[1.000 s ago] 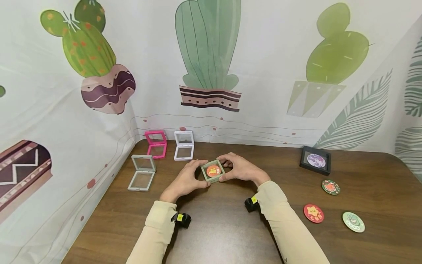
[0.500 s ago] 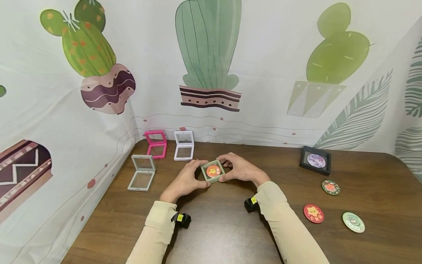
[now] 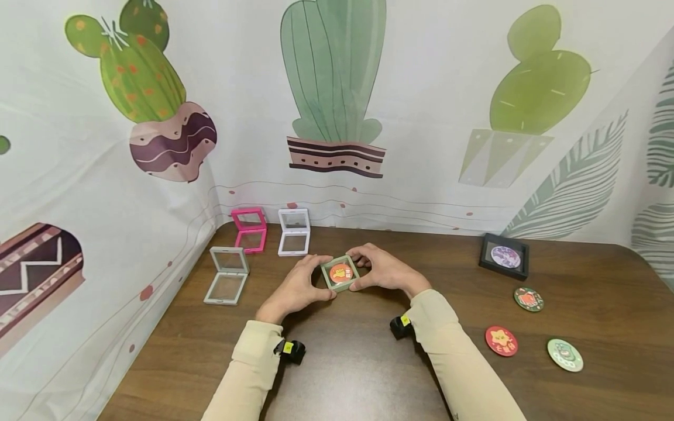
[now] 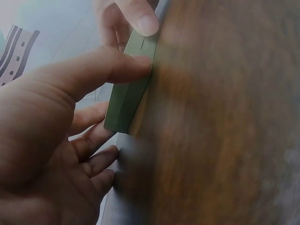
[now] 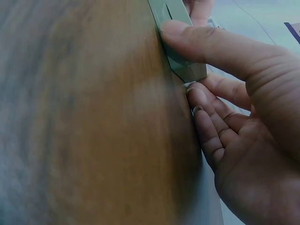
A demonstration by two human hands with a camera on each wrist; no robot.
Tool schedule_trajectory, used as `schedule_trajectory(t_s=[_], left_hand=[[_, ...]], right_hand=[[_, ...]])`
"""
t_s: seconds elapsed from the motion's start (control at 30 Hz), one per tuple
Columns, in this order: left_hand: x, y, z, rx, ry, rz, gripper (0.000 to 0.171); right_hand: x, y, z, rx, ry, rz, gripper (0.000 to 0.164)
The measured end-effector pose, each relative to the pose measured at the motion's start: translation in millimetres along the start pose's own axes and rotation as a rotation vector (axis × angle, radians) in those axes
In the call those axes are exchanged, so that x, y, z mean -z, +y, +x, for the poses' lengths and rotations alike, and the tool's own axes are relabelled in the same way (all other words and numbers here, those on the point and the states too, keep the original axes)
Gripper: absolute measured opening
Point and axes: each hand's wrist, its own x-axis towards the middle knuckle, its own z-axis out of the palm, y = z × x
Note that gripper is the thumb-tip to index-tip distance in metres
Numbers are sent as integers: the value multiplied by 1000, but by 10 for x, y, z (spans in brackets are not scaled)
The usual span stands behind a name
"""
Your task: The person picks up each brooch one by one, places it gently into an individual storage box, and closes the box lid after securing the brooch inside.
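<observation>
Both hands hold a small green display case (image 3: 344,287) in the middle of the table, closed over a round orange badge (image 3: 340,273). My left hand (image 3: 300,283) grips its left side, thumb at the front and fingers at the back. From the right, my right hand (image 3: 385,269) pinches it the same way. In the left wrist view the thumb lies along the front edge of the green case (image 4: 124,101), low over the wood. The right wrist view has the other thumb on that edge of the case (image 5: 185,69), fingers curled behind.
Open display cases stand at the left: grey (image 3: 225,280), pink (image 3: 250,231) and white (image 3: 293,234). A black case (image 3: 487,263) with a purple badge lies at the back right. Nearer are a dark green badge (image 3: 529,299), a red badge (image 3: 501,341) and a light green badge (image 3: 565,355).
</observation>
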Motion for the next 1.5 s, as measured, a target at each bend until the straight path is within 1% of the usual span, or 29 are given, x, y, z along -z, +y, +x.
schedule_trajectory(t_s=[0.3, 0.53, 0.8, 1.13, 1.33, 1.5], left_hand=[[2, 7, -9, 4, -4, -4, 80], [4, 4, -4, 16, -6, -6, 81], [5, 10, 0, 13, -11, -5, 81], [7, 15, -5, 27, -12, -9, 82], [5, 10, -11, 32, -19, -13, 82], [33, 5, -25, 37, -34, -16, 84]], right_hand=[[-11, 18, -1, -5, -7, 21, 74], [-36, 14, -15, 13, -1, 61, 85], [-59, 9, -13, 7, 19, 44, 72], [-85, 21, -5, 22, 39, 1, 72], [-89, 1, -37, 16, 46, 2, 72], [-84, -10, -35, 11, 53, -4, 74]])
